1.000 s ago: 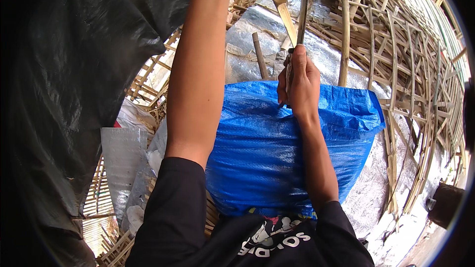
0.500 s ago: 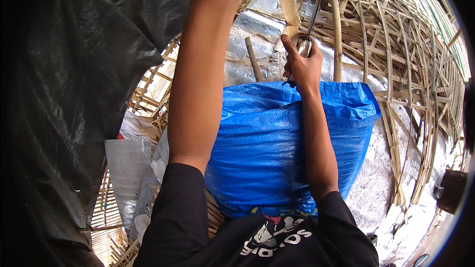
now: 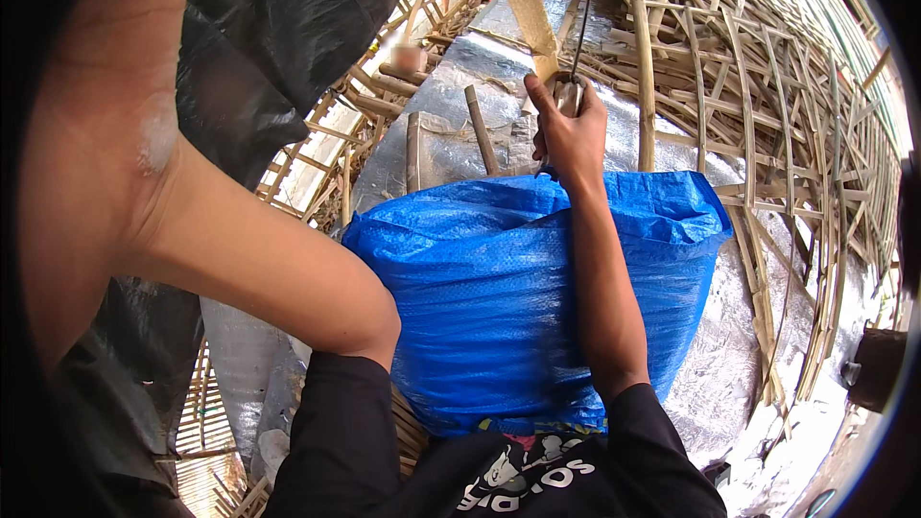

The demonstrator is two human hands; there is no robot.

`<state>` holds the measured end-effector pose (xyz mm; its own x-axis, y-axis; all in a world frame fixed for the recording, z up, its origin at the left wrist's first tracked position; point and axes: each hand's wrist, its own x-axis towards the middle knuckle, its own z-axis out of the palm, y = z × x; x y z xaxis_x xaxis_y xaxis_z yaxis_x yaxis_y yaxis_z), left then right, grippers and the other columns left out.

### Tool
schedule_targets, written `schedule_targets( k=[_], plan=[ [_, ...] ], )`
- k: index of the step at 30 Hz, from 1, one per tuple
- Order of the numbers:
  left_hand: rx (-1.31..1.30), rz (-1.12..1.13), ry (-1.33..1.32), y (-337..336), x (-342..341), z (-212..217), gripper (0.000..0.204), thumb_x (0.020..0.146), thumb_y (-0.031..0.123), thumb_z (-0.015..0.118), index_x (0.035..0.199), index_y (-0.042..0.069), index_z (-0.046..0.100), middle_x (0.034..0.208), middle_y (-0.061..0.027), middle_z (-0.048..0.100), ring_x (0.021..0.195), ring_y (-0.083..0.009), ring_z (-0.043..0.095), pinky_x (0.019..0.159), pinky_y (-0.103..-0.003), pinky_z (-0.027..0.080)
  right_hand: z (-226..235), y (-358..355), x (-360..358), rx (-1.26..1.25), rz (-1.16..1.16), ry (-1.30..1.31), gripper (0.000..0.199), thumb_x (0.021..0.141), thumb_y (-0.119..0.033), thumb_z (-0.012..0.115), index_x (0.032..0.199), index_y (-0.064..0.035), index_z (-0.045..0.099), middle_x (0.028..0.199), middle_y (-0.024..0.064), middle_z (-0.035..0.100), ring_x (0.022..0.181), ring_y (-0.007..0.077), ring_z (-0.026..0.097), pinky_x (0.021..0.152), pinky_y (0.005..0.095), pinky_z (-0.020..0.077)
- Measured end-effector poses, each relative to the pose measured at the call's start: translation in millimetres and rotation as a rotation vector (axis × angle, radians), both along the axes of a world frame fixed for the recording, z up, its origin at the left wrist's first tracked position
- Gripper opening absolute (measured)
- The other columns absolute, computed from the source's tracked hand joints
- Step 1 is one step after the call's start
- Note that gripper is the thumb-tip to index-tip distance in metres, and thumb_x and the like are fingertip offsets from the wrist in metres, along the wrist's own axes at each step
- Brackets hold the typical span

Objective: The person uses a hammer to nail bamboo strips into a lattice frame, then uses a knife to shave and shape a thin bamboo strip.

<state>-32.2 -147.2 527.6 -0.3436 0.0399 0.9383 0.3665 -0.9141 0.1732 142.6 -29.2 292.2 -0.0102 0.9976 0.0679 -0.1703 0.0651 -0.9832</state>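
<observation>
Very close to the lens at the left, my left hand (image 3: pixel 101 125) is raised, with its bent wrist and palm side showing. Its fingers lie outside the picture, so their pose is hidden. Beyond the blue sheet, my right hand (image 3: pixel 571 129) is closed around the handle of a long, thin dark blade (image 3: pixel 581 29) that points away from me. A flat pale bamboo strip (image 3: pixel 523 0) meets the same hand and runs up past the far edge; whether the fingers grip it too is unclear. The blue woven plastic sheet (image 3: pixel 489 317) covers my lap, beneath my right forearm.
Split bamboo lattice (image 3: pixel 758 86) and piled strips fill the far right. Silvery sheeting (image 3: pixel 715 364) lies beneath them. A black tarp (image 3: pixel 245 86) hangs at the left. Short upright bamboo stakes (image 3: pixel 480 129) stand beyond the blue sheet. A dark block (image 3: pixel 878 369) sits at the right edge.
My left hand has swung from the top centre down and left, toward the lens, its elbow now bent. My right hand has shifted slightly left with the blade.
</observation>
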Motion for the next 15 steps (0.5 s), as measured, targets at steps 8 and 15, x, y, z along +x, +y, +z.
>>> schedule_targets(
  k=[8,15],
  plan=[
    [0.033,0.085,-0.058,7,6,-3,0.074,0.098,0.068,0.035,0.122,0.002,0.056,0.103,-0.0095,0.06,0.097,-0.0172,0.056,0.086,-0.029,0.042,6,-3,2,0.019,-0.016,0.025,0.038,0.087,-0.028,0.08,0.098,0.0015,0.058,0.06,0.0038,0.057,0.039,0.0124,0.053,0.033,0.0279,0.0393],
    [-0.006,0.1,-0.097,17,25,-3,0.073,0.099,0.066,0.036,0.127,0.002,0.055,0.109,-0.0096,0.059,0.101,-0.0174,0.054,0.089,-0.029,0.04,0,-4,8,0.02,0.003,0.046,0.037,0.087,-0.027,0.08,0.096,0.0013,0.058,0.059,0.0041,0.056,0.037,0.0127,0.051,0.033,0.0285,0.0385]
  ],
)
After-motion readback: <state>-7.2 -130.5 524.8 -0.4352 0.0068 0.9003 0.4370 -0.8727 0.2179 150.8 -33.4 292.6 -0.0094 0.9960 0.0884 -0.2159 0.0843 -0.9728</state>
